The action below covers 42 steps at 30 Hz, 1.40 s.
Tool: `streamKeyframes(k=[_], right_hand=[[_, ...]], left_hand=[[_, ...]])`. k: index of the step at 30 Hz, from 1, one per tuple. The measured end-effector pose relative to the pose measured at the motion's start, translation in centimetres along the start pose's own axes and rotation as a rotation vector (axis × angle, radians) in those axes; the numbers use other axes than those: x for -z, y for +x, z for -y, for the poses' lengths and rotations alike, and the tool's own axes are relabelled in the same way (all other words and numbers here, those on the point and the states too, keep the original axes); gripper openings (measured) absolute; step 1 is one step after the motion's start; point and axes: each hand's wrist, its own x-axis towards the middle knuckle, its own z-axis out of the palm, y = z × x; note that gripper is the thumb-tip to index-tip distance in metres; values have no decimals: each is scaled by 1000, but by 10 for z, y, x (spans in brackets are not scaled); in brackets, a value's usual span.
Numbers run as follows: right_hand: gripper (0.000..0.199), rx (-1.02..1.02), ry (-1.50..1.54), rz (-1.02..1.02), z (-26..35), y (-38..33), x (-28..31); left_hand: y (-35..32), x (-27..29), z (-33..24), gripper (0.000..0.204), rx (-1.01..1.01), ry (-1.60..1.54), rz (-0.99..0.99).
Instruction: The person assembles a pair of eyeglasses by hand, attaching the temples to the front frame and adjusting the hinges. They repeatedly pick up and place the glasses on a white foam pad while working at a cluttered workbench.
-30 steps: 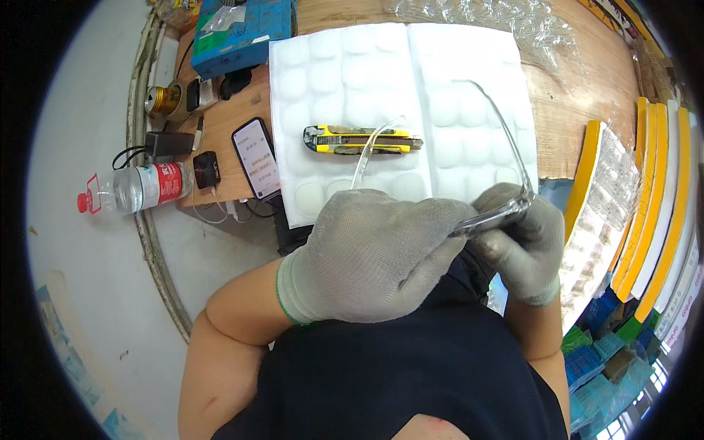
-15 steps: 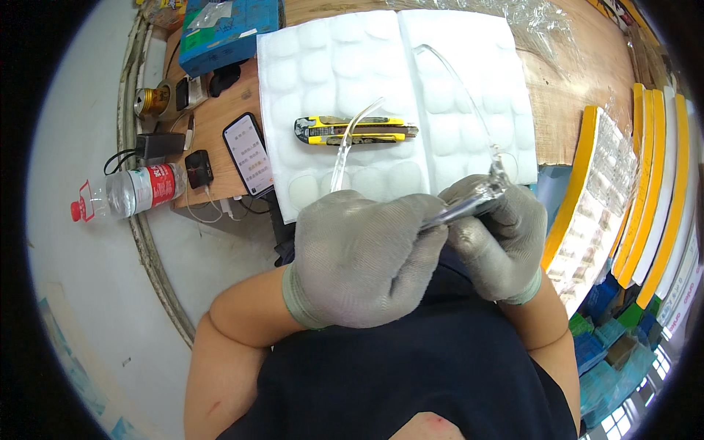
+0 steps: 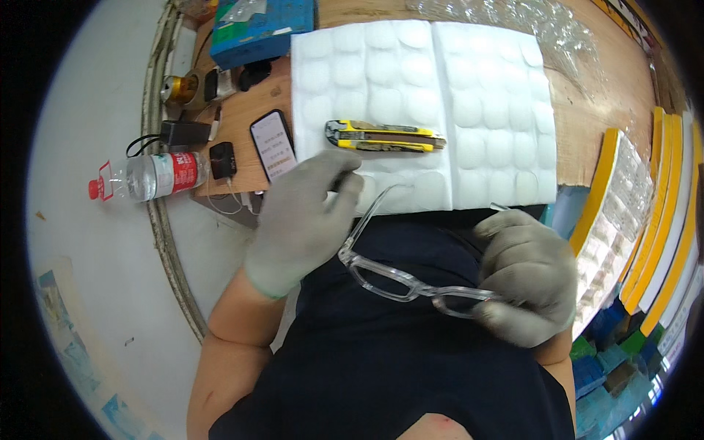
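Note:
My right hand point(image 3: 529, 275), in a grey glove, is closed around one end of a pair of clear-framed eyeglasses point(image 3: 419, 289). The glasses hang in front of my dark shirt, with the free temple reaching up toward the pad; the other temple is mostly hidden by my right hand. My left hand point(image 3: 302, 220), also gloved, is raised beside that free temple with thumb and fingers apart and nothing visible between them. A yellow and black utility knife point(image 3: 385, 137) lies on the white quilted pad point(image 3: 502, 139) beyond my hands.
On the left of the wooden table point(image 3: 587, 150) are a phone point(image 3: 273, 143), black adapters point(image 3: 185, 133) and a blue box point(image 3: 260, 33). A water bottle point(image 3: 158, 176) lies at its left edge. Crinkled clear film point(image 3: 535, 26) covers the far right; yellow-edged panels point(image 3: 645, 213) stand at right.
My left hand has let go of the glasses and moved left. My right hand has shifted right and lower, turning the glasses so both rims show. The view has moved slightly.

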Motion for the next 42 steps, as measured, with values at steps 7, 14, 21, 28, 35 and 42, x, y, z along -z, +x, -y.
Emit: streamKeyframes(k=[7,14,21,28,35,42], right_hand=[[48,-394,278,-387,9,-11,-29],[59,-390,463,-418,2,-21,-34],[33,-381,78,-248,-3,-3,-36],[15,-393,406,-182,-1,-4,-25],[24,-464,493,-78,-8,-9,-19],[18,-433,265,-194,-2,-7,-23]], left_hand=[[2,-33,21,37,39,586,193],[7,-20,12,28,67,-108,406],[8,-15,-29,30,-97,-754,276],[6,-15,-37,28,148,-1336,485],[7,-4,-49,25,8,-1070,477],[13,-2,-50,21,-140,-688,360]])
